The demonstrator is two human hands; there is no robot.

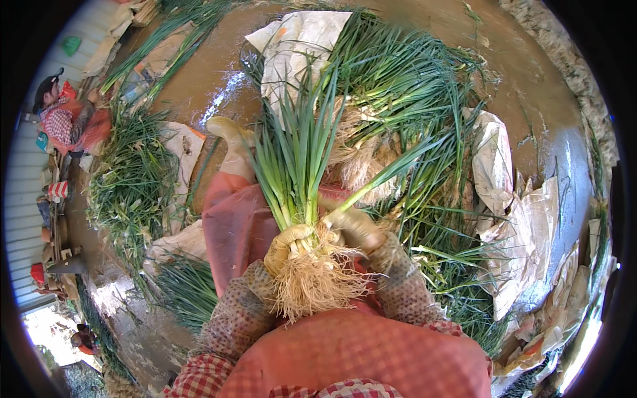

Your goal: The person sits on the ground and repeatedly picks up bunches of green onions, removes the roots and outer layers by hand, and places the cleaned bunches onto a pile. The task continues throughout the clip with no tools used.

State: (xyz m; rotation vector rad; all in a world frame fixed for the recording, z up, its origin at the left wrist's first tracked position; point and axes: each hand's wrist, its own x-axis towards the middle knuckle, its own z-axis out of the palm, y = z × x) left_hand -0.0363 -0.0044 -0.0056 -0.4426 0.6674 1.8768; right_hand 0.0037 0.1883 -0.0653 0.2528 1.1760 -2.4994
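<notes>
My left hand (286,246), in a yellowish glove, is closed around a bunch of green onions (298,174) above my lap. The leaves point away from me, and the thick pale roots (318,286) hang towards my apron. My right hand (361,229) is gloved too and blurred by motion, close beside the bunch. A single green onion stalk (380,183) slants up and right from its fingers, which appear to grip it near the white base. My body partly hides under a red translucent apron (348,353).
Beyond my knees lies a large heap of green onions (413,84) with roots towards me. White woven sacks (492,159) lie to the right. Leafy trimmings (134,174) are piled at left, near a seated person (69,119). The brown floor (224,54) looks wet.
</notes>
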